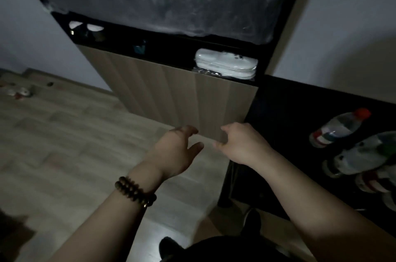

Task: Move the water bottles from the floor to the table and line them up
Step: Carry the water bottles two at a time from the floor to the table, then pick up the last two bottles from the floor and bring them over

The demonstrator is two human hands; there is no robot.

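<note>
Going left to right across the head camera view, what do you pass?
Small items on the floor → beaded bracelet → left hand → right hand → red-capped bottle on the black table.

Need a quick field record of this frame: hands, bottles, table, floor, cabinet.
left hand: empty, fingers spread, over the floor; dark beaded bracelet on the wrist
right hand: empty, fingers curled, near the table's left edge
table: black tabletop at right
bottles on table: red-capped clear plastic bottle farthest; green-capped clear plastic bottle nearer; more cut off by the frame edge
bottles on floor: blurred red-and-white items far left, maybe bottles
floor: light wood planks
cabinet: wood-panelled, white packets on its dark shelf
</note>
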